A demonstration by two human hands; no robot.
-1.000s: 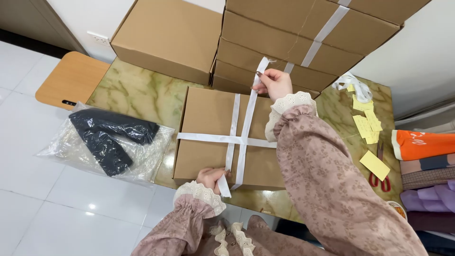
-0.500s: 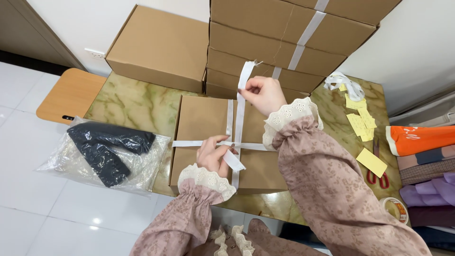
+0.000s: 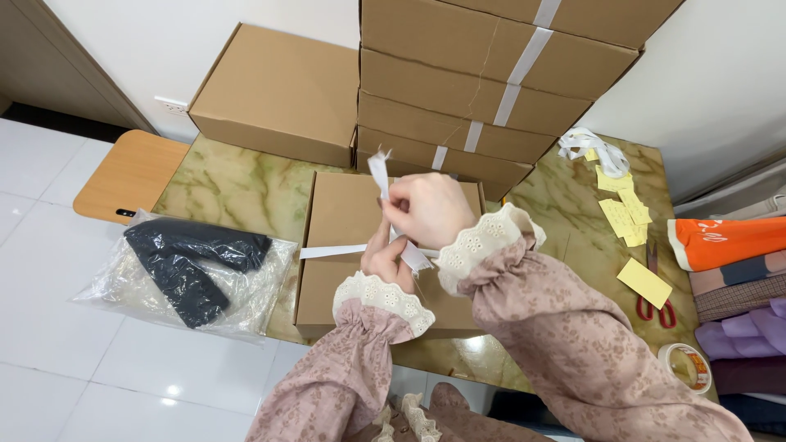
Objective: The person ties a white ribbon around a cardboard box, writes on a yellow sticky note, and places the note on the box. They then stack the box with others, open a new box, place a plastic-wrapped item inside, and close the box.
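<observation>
A flat brown cardboard box (image 3: 344, 221) lies on the green marbled table (image 3: 229, 188) with a white ribbon (image 3: 332, 250) wrapped across it. Both hands meet over the middle of the box. My right hand (image 3: 430, 209) pinches the upper ribbon end, whose frayed tip sticks up at its left. My left hand (image 3: 385, 255) sits just below it, fingers closed on the other ribbon end near the crossing. Lace-cuffed pink floral sleeves cover both wrists and hide the right part of the box.
Stacked cardboard boxes (image 3: 483, 90) stand behind, another box (image 3: 278, 94) at back left. A plastic bag with dark clothing (image 3: 188, 266) lies left. Yellow notes (image 3: 626, 217), red scissors (image 3: 655, 307), a tape roll (image 3: 686, 366) and folded fabrics (image 3: 729, 245) are at the right.
My left hand moved up from the box's front edge to the ribbon crossing. My right hand came down and in, so both hands now meet over the box's middle.
</observation>
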